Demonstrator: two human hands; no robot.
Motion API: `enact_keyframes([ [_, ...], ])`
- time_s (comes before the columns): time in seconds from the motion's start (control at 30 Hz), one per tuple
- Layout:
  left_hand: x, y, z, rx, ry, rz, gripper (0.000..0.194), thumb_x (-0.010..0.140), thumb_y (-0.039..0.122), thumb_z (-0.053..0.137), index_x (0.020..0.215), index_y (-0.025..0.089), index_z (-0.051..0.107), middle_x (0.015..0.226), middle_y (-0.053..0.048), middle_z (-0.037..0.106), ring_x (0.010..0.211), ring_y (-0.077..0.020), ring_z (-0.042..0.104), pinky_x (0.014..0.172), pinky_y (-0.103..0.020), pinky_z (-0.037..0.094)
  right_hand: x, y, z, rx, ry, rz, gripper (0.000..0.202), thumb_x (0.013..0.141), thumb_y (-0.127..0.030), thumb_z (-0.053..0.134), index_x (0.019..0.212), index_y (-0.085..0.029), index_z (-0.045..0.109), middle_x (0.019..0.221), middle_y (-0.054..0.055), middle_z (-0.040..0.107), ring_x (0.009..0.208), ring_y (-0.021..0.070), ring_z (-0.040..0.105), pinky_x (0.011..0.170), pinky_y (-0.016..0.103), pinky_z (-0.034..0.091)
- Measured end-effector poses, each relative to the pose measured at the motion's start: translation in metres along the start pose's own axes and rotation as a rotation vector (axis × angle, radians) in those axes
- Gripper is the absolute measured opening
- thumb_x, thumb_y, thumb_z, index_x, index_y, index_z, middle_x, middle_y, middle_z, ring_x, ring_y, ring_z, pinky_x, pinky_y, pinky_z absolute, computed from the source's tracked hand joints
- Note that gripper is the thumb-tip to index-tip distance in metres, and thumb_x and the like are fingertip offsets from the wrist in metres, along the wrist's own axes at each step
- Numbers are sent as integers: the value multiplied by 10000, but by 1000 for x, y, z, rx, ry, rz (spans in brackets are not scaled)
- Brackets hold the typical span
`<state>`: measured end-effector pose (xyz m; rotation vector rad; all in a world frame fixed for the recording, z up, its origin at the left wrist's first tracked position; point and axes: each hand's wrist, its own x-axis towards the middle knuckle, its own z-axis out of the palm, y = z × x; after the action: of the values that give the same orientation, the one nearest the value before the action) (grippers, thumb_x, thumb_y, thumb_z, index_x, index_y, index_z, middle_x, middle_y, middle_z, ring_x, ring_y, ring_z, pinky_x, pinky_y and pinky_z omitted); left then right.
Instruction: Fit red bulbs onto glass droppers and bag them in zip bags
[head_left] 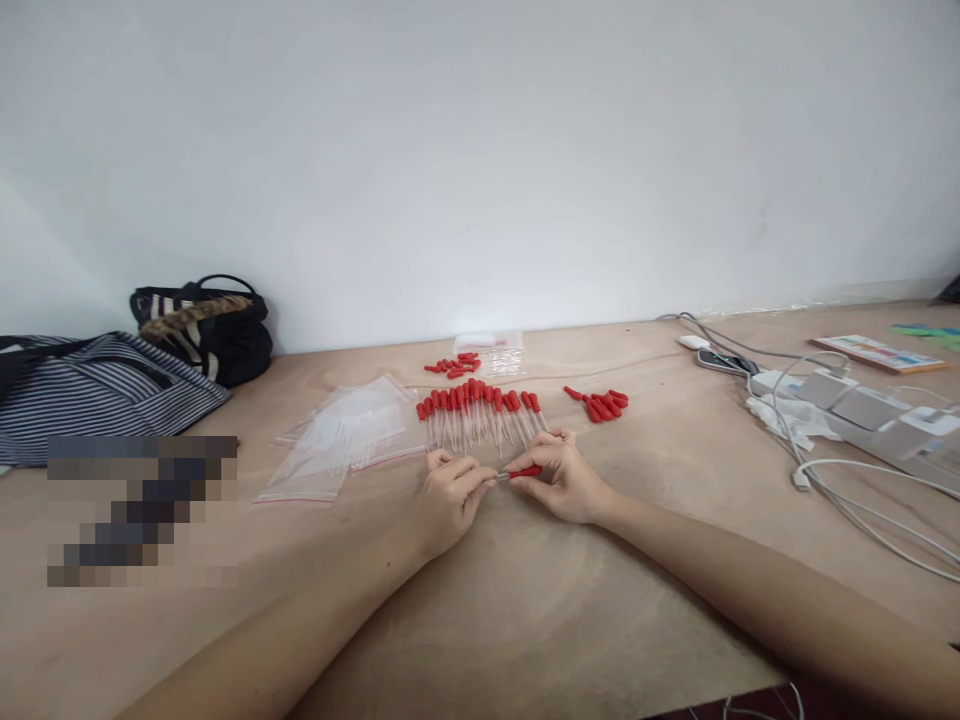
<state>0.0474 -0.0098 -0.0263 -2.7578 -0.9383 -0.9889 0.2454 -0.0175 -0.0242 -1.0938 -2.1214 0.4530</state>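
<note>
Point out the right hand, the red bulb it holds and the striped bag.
Right hand [564, 482]: head view, on the back of the hand.
Red bulb [529, 471]: head view, on its side, between thumb and fingers.
Striped bag [112, 405]: head view, on its striped cloth side.

Rubbery red bulbs [606, 406]; clear glossy tubes [478, 428]; filmy plastic bags [311, 455]; matt wood-like tabletop [450, 620].

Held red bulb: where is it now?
In the head view, near centre, the red bulb sits in the right hand, just right of the left hand.

Red bulb [527, 471] on clear tube [503, 476], held sideways
</note>
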Motion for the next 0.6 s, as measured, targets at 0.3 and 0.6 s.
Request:
enact_keyframes([
  [0.3, 1, 1, -1, -37, 9, 14, 204, 885, 204, 394, 829, 185, 589, 707, 9, 652, 603, -109, 547, 688, -308, 293, 0, 4, -1, 37, 12, 13, 117, 726, -330, 632, 807, -248, 653, 739, -8, 651, 764, 149, 556, 922, 444, 184],
  [0.6, 1, 1, -1, -29, -3, 9, 223, 890, 213, 379, 827, 182, 591, 716, -1, 656, 604, -110, 553, 681, -306, 305, 2, -1, -1, 64, -24, 5, 90, 745, -276, 614, 817, -274, 668, 742, -15, 661, 769, 145, 555, 910, 425, 198],
])
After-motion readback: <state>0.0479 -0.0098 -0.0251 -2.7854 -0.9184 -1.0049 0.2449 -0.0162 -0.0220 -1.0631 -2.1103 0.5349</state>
